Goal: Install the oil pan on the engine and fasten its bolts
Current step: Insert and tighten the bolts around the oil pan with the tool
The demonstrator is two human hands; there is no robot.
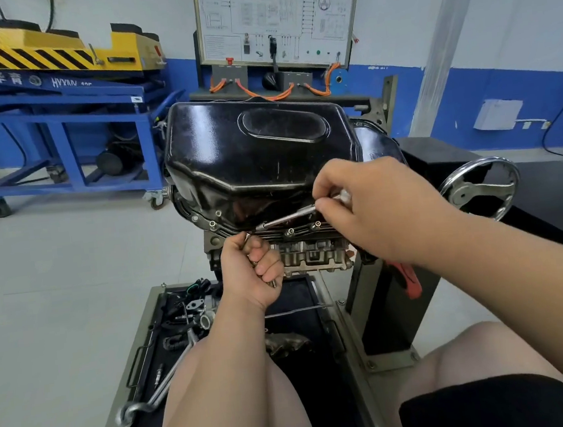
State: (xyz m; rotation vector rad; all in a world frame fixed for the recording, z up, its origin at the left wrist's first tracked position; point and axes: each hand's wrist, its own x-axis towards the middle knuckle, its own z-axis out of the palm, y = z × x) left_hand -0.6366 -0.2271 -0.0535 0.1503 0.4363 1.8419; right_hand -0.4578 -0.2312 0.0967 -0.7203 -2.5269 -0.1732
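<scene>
The right hand (368, 205) pinches a driver (287, 217) between thumb and fingertips, the tip on the pan's rim at the hand's 9 o'clock. At 7 o'clock the left hand (251, 271) is fisted round loose bolts (247, 238). The oil pan (253, 154) sits on the engine (311, 255), with rim bolts (290, 232) along its near edge. A handwheel (480, 190) stands at 3 o'clock.
</scene>
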